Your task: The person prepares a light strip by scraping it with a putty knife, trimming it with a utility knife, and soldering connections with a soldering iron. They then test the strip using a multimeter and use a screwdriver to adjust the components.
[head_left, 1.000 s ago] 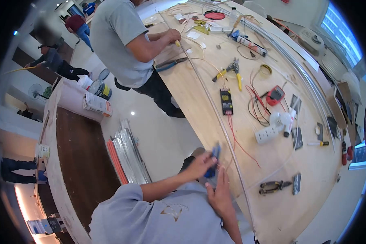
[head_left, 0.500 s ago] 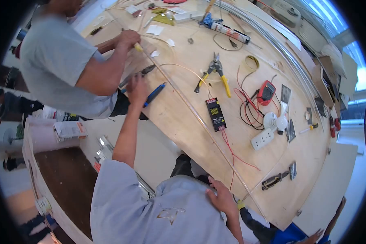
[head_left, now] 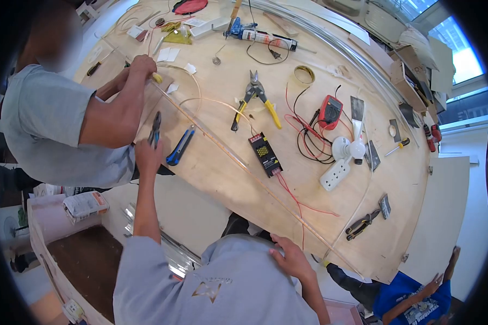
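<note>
My left hand [head_left: 148, 156] is closed around pliers [head_left: 155, 129], whose dark jaws point up over the table's near edge. Just right of it lies a blue utility knife [head_left: 180, 146]. My right hand [head_left: 293, 260] hangs at my waist with its fingers apart and nothing in it. A long thin strip [head_left: 249, 172] runs diagonally across the wooden table [head_left: 222, 187], and a co-worker's hands [head_left: 142, 66] are at its upper left end. A black power supply [head_left: 265, 154] with red wires lies beyond the strip.
Yellow-handled snips [head_left: 255, 101], a red multimeter [head_left: 329, 112], a white socket strip [head_left: 335, 174], dark pliers [head_left: 362, 224] and a caulking gun [head_left: 263, 37] lie on the table. The co-worker [head_left: 54, 119] leans in at the left. Another person in blue [head_left: 415, 298] is at the lower right.
My left hand has lifted the pliers, which now point upward. The camera view has shifted, so the table's objects appear further left. My right hand stays at my waist.
</note>
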A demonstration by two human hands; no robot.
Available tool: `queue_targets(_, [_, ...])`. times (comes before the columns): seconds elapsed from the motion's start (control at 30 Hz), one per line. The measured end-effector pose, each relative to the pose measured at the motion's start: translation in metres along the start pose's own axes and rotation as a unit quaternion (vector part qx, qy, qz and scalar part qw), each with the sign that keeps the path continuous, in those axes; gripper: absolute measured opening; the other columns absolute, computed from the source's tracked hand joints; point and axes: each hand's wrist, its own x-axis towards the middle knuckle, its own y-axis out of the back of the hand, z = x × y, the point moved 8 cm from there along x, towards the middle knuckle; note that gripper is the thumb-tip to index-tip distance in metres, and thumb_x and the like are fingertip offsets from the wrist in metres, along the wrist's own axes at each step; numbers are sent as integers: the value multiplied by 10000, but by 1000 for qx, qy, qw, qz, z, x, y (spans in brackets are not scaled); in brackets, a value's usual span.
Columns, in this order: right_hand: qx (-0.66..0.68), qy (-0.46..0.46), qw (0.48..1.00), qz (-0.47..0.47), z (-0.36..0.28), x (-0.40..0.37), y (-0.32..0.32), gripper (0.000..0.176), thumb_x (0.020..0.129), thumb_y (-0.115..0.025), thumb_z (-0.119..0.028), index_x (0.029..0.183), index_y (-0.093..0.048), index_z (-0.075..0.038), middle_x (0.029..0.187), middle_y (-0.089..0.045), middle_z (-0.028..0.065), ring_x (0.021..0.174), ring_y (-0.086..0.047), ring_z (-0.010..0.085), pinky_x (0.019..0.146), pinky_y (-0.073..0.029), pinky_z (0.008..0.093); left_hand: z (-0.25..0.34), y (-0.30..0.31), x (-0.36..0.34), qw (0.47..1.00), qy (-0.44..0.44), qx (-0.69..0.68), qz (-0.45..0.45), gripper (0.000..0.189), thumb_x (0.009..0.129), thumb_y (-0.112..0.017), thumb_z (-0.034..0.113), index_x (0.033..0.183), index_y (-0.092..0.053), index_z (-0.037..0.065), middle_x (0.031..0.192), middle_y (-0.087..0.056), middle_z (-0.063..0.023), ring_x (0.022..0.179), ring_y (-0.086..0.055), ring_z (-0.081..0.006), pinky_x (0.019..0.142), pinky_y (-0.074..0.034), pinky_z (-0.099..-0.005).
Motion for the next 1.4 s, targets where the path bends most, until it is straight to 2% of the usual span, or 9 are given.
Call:
queue_targets(0.13, [22, -42, 999, -9, 9, -5, 1, 522, 946, -676, -216, 1408, -536, -17, 1264, -643, 201, 1097, -659, 309, 966, -509, 384, 47, 43, -104, 985, -36, -170, -13, 310, 854, -730, 260, 958, -610, -6, 917, -589, -190, 895, -590, -396, 770, -482, -475])
queue_targets(0.27, [32, -31, 999, -11, 9, -2, -2, 522, 948, -674, -218, 1403, -534, -5, 1261, -646, 201, 1082, -659, 310, 954, -515, 388, 94, 21, -150, 984, -48, -100, -141, 375, 791, -755, 261, 1011, -614, -7, 994, -586, -178, 955, -583, -384, 830, -502, -490])
queue_targets(0.47, [25, -52, 998, 6, 3, 2, 8, 518, 964, -641, -229, 1427, -509, -38, 1253, -626, 228, 1114, -628, 374, 981, -493, 422, 107, -7, -124, 990, -129, -41, -50, 404, 804, -765, 305, 1026, -625, -2, 1065, -584, -174, 1038, -568, -378, 879, -500, -478])
queue_targets(0.6, [37, -60, 997, 30, 12, -10, 3, 498, 973, -627, -233, 1415, -516, -33, 1270, -617, 232, 1144, -609, 393, 1000, -485, 430, 129, 7, -111, 982, -189, -15, 22, 412, 861, -742, 240, 1163, -627, -16, 1143, -588, -191, 1080, -565, -377, 915, -488, -468])
queue_targets(0.77, [44, -72, 995, 45, 21, -22, -9, 501, 971, -629, -243, 1408, -523, -22, 1330, -595, 233, 1171, -600, 388, 1017, -477, 429, 172, -2, -126, 947, -267, -171, -50, 380, 879, -711, 123, 1225, -625, -9, 1204, -605, -222, 1131, -570, -393, 975, -470, -477])
queue_targets(0.9, [68, -93, 992, 52, 21, -22, -9, 489, 964, -637, -222, 1396, -536, -16, 1338, -600, 227, 1153, -619, 370, 999, -493, 423, 237, -15, -156, 886, -232, -330, -230, 330, 882, -698, 89, 1196, -639, 5, 1088, -650, -181, 974, -641, -350, 891, -519, -438])
queue_targets(1.0, [122, -102, 982, 104, 22, -26, -2, 461, 953, -653, -193, 1366, -560, -11, 1271, -642, 216, 1091, -652, 358, 947, -525, 410, 284, -14, -179, 849, -271, -354, -284, 266, 885, -701, 80, 1143, -664, 23, 1020, -673, -161, 889, -663, -342, 811, -541, -429])
queue_targets(1.2, [121, -102, 969, 190, 21, -35, 18, 204, 944, -668, -154, 1062, -712, 6, 1004, -721, 184, 904, -691, 326, 811, -552, 394, 364, 8, -205, 761, -414, -440, -236, 112, 881, -725, 92, 977, -711, 36, 879, -703, -125, 774, -682, -317, 699, -547, -411])
queue_targets(1.4, [156, -122, 956, 217, 25, -41, 22, 193, 941, -696, -183, 956, -712, 9, 892, -704, 164, 762, -672, 283, 711, -538, 361, 388, -11, -203, 768, -379, -412, -313, 96, 873, -756, 104, 916, -718, 27, 813, -691, -103, 712, -651, -282, 670, -498, -368])
